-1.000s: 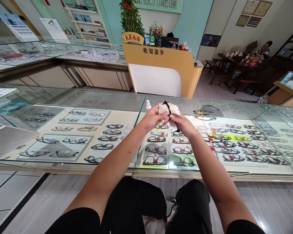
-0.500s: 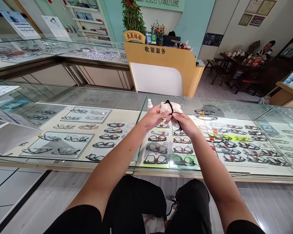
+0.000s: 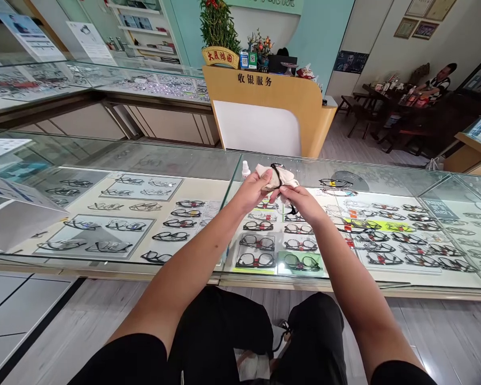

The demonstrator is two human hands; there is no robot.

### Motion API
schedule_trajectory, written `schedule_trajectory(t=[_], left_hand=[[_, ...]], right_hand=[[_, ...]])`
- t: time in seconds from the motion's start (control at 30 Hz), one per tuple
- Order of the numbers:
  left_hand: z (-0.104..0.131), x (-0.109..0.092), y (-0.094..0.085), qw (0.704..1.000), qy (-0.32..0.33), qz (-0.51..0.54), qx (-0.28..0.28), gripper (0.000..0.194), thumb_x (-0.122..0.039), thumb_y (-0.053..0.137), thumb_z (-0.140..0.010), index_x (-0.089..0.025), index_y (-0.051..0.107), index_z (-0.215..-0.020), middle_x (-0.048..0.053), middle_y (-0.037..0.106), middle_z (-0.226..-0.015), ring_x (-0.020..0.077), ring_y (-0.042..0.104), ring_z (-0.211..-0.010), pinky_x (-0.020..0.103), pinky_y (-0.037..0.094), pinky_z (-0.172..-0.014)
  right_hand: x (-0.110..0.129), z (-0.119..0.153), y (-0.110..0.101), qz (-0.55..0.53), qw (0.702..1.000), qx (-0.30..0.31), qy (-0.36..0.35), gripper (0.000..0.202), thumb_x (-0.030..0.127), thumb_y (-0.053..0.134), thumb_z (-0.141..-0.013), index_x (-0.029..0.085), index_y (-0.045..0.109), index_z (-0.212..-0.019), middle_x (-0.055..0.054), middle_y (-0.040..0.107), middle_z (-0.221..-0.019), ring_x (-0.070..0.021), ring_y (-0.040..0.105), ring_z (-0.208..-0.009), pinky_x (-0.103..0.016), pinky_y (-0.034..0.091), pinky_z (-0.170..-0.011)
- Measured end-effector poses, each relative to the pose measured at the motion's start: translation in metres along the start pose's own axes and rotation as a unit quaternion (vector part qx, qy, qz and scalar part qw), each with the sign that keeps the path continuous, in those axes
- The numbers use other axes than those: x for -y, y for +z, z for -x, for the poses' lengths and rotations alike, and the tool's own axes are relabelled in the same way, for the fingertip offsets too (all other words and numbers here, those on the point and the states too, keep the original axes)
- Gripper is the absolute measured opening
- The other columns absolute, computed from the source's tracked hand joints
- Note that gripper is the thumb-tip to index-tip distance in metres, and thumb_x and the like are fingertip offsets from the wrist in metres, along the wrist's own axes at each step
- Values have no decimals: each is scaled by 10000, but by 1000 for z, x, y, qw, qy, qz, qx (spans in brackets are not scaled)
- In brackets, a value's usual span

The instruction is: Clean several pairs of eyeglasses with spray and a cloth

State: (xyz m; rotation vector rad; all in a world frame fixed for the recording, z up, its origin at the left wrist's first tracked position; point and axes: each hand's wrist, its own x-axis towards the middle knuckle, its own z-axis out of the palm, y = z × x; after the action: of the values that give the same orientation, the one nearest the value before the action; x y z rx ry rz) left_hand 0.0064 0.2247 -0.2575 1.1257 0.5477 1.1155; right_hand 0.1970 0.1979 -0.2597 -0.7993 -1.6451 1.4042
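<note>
Above the glass counter, my left hand pinches a cream cloth that is bunched around a pair of black-framed glasses. On the other side, my right hand grips the glasses' frame near its lower part, with its fingertips close to those of the left. One dark temple hangs below the right fingers. Just behind the left hand stands a small white bottle. Cloth and fingers hide most of the lenses.
Rows of glasses lie inside the glass display counter. Another pair is at the back right. A folded white card stands at left. Beyond are a wooden cashier desk and a seated person.
The cloth has shifted slightly left and is folded differently, with my left thumb now raised on top of it. The glasses have turned a little in my hands.
</note>
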Motion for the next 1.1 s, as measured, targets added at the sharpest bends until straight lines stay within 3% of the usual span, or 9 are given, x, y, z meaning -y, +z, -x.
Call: schedule_trajectory(t=[0.1, 0.17, 0.37, 0.5, 0.67, 0.73, 0.83, 0.93, 1.1], left_hand=[[2, -5, 0, 999, 13, 1, 37, 537, -516, 1009, -745, -173, 645, -940, -10, 633, -687, 145, 628, -604, 290, 520, -585], [3, -6, 1, 999, 18, -13, 48, 545, -487, 1022, -734, -181, 638, -972, -23, 629, -669, 137, 615, -577, 281, 499, -569], [2, 6, 6, 998, 51, -9, -37, 612, -644, 975, -734, -174, 646, -948, -18, 675, -719, 102, 545, -434, 272, 381, -420], [0, 6, 3, 999, 17, 10, -48, 537, -662, 850, -886, -173, 637, -829, -9, 628, -650, 113, 551, -453, 269, 426, -444], [-2, 1, -2, 996, -24, 83, -10, 362, -459, 811, -983, -137, 698, -861, 54, 678, -716, 174, 665, -656, 302, 557, -623], [-3, 2, -4, 993, -24, 111, -35, 270, -377, 819, -982, -127, 730, -932, 80, 734, -809, 192, 705, -754, 317, 587, -703], [-5, 7, -7, 987, 18, 126, -103, 220, -315, 838, -964, -136, 767, -1070, 115, 815, -1043, 243, 769, -1030, 393, 623, -969], [-8, 12, -10, 988, 75, 79, -110, 397, -356, 886, -914, -163, 772, -1241, 125, 811, -1292, 296, 732, -1282, 481, 545, -1190], [-4, 15, -12, 979, 146, -117, -86, 670, -528, 811, -948, -220, 668, -1525, 128, 707, -1540, 357, 619, -1485, 513, 435, -1306]], right_hand=[[1, -1, -2, -38, 999, -7, 22, 475, 646, 666, -984, 214, 845, -898, -36, 730, -850, -174, 466, -721, -335, 360, -728], [2, -1, -1, -32, 999, -8, 19, 480, 655, 682, -963, 211, 838, -867, -44, 728, -852, -185, 485, -756, -335, 374, -745], [8, 1, 7, 26, 999, -2, -27, 447, 616, 677, -988, 224, 829, -840, -38, 724, -878, -193, 461, -792, -344, 392, -796], [10, 2, 5, 36, 999, -7, -22, 469, 630, 670, -986, 221, 832, -822, -34, 706, -844, -193, 487, -792, -346, 405, -807], [7, 0, -1, -25, 999, -34, 9, 456, 629, 683, -966, 220, 836, -836, -31, 679, -777, -186, 541, -765, -326, 417, -752], [7, -1, -1, -54, 997, -55, 24, 452, 648, 717, -920, 218, 826, -831, -45, 705, -809, -188, 545, -757, -322, 419, -713], [11, -2, -2, -108, 989, -95, 31, 468, 671, 741, -868, 213, 794, -785, -65, 714, -814, -182, 513, -722, -321, 422, -673], [15, 0, -5, -154, 981, -117, 27, 438, 642, 767, -849, 207, 806, -824, -85, 756, -894, -176, 522, -736, -313, 455, -694], [17, 2, -8, -198, 972, -109, 57, 423, 611, 827, -831, 218, 836, -987, -87, 814, -1010, -175, 585, -769, -300, 481, -694]])
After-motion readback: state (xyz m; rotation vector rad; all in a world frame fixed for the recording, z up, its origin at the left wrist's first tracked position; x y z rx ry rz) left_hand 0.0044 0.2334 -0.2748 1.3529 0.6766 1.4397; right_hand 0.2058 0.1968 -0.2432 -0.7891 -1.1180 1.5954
